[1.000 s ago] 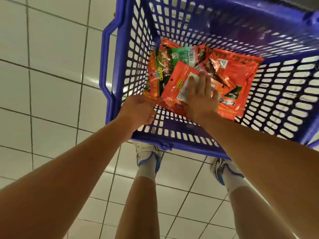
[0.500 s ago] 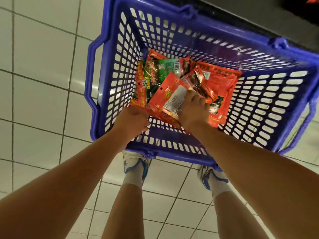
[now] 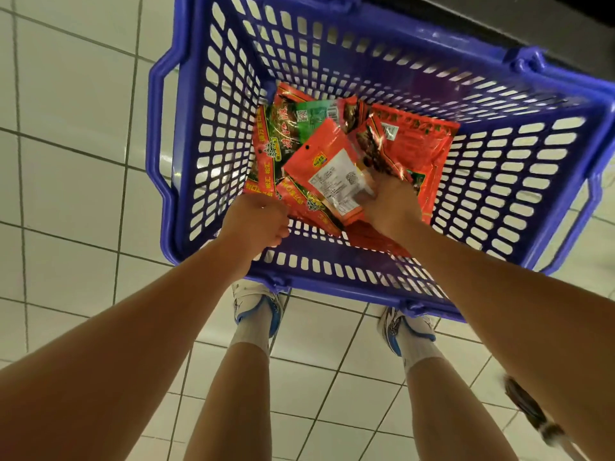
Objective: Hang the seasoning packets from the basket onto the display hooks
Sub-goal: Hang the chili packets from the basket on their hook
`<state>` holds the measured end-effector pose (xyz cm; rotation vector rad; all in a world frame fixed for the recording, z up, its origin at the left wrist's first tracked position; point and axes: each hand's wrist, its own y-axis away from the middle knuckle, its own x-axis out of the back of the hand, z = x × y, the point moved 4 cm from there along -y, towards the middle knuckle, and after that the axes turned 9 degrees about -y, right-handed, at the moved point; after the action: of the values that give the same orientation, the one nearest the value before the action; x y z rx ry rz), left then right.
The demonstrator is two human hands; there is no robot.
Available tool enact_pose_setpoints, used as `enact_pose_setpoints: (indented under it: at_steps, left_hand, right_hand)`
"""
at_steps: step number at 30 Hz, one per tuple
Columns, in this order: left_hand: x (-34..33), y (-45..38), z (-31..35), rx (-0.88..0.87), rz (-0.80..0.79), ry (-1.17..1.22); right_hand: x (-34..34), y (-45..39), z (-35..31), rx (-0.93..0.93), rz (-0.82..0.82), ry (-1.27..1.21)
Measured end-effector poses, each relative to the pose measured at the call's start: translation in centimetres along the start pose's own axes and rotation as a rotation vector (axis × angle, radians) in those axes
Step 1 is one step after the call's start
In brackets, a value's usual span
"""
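Both hands are down in the blue basket (image 3: 332, 48), the right hand (image 3: 391, 201) pinching an orange packet (image 3: 327, 174) atop the pile, the left hand (image 3: 254, 221) curled at the pile's near-left edge, grip unclear.

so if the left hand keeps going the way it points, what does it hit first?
Probably the red seasoning packets by the blue plastic basket left wall; the left hand already sits at their near edge. Depth unclear.

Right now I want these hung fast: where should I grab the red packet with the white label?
Probably pinch the red packet near its far top edge, coming from above, just beside the small hang hole. It lies flat, label up, on top of the pile in the basket, and the right hand already holds its near end.
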<state>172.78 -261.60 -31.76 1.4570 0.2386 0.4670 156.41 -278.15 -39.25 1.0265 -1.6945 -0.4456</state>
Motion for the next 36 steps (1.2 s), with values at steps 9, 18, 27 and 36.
enact_pose_setpoints:
  at_steps: [9,18,27,36]
  left_hand:
    - [-1.7,2.2,0.7,-0.07,0.14,0.076]
    - [0.4,0.5,0.7,-0.071,0.154,0.092]
    - [-0.9,-1.4,0.3,-0.103,0.16,0.082]
    - [-1.4,0.7,0.1,-0.075,0.153,0.077]
  right_hand:
    - [-1.4,10.6,-7.5,0.491,-0.338,-0.368]
    - [2.5,4.0,6.2,-0.212,-0.028,-0.063]
    - [3.9,-2.3,9.9,-0.56,0.043,-0.534]
    - [1.0,3.0,8.9,-0.314,-0.405,0.038]
